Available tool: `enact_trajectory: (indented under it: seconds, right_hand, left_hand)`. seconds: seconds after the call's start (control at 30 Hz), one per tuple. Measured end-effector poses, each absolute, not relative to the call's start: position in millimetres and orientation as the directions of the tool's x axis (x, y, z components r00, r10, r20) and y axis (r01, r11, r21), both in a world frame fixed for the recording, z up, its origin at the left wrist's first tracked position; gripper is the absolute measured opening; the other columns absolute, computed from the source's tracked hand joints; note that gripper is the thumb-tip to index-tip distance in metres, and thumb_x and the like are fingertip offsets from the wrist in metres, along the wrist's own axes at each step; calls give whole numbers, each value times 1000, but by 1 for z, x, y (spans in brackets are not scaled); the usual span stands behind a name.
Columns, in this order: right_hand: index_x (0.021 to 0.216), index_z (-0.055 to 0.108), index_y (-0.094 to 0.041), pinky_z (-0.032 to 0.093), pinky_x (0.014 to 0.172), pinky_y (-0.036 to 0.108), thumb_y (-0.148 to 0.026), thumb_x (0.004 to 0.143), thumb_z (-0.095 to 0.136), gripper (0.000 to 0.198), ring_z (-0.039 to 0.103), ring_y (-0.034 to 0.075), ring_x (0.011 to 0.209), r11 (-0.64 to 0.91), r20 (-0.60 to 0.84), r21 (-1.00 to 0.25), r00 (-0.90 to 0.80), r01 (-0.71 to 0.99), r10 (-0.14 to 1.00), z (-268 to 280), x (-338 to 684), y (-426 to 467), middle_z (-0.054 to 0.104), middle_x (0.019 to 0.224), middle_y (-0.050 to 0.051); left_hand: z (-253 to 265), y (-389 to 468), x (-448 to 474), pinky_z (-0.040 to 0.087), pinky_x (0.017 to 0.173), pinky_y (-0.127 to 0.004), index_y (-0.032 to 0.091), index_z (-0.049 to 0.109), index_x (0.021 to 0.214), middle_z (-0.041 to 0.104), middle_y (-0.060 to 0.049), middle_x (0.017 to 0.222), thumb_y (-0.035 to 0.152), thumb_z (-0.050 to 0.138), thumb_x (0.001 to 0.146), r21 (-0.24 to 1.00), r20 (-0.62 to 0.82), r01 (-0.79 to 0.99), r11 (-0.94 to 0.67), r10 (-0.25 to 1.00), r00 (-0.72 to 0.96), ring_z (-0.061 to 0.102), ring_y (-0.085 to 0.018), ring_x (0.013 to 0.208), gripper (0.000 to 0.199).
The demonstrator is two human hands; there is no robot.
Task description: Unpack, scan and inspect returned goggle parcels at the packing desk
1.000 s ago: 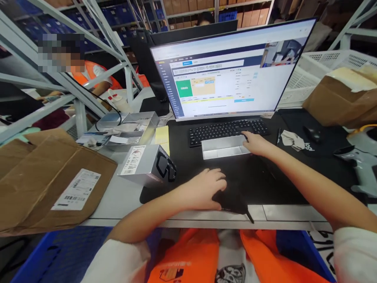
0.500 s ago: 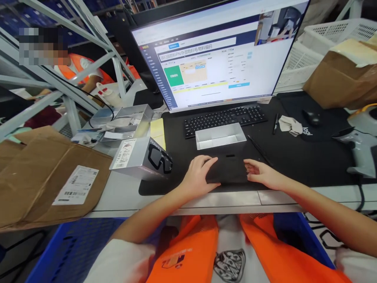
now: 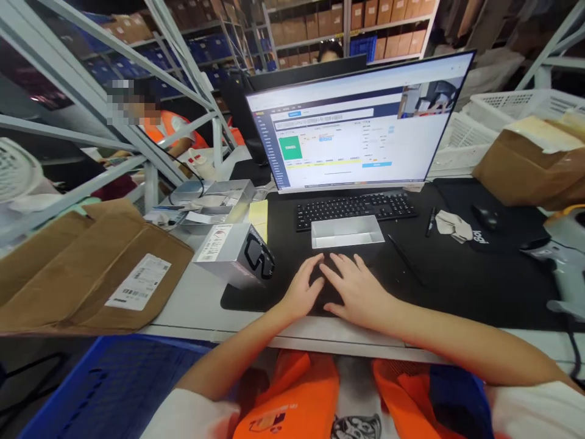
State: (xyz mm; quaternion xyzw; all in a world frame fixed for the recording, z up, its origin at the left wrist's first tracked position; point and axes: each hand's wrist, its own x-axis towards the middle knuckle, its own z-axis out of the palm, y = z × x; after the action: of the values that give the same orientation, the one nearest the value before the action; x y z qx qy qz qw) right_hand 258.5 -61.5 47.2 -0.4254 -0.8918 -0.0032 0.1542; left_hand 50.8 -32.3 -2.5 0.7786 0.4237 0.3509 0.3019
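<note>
My left hand (image 3: 302, 291) rests on the black desk mat (image 3: 439, 280), fingers stretched forward and thumb apart. Beside it, almost touching, my right hand (image 3: 359, 292) lies with fingers spread. A dark flat object seems to be under or between the hands, but it blends into the mat and I cannot make out its kind. Just beyond the fingers stands an open silver box tray (image 3: 348, 233). Left of my left hand sits a silver box (image 3: 235, 256) with goggles printed on its side.
Behind the tray are a keyboard (image 3: 356, 207) and a lit monitor (image 3: 338, 140). A large cardboard box (image 3: 91, 274) stands left. At right lie a pen (image 3: 430, 222), crumpled cloth (image 3: 454, 226), mouse (image 3: 485, 216) and scanner (image 3: 567, 262). A person in an orange vest (image 3: 171, 127) sits beyond the frame.
My right hand has moved left and its fingers have spread, closing the gap to my left hand. The view has tilted up, showing shelves behind the monitor.
</note>
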Motion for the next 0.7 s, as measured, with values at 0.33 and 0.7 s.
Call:
enact_trajectory:
  seconds: [0.33, 0.7]
  right_hand:
    - [146, 52, -7, 54, 91, 47, -50, 82, 76, 81, 58, 33, 110, 676, 310, -132, -618, 725, 723, 34, 265, -44, 58, 126, 20]
    - [149, 43, -17, 52, 99, 43, -50, 90, 65, 71, 57, 27, 118, 695, 464, -284, -540, 660, 702, 27, 308, -41, 55, 136, 14]
  left_hand:
    - [-3, -37, 21, 53, 90, -38, 14, 69, 96, 67, -10, 98, 25, 49, 99, 369, -22, 797, -477, 853, 521, 62, -23, 95, 24]
    - [1, -40, 42, 46, 88, -31, 17, 61, 82, 62, -6, 93, 32, 43, 99, 846, 35, 433, -313, 841, 540, 57, -18, 91, 29]
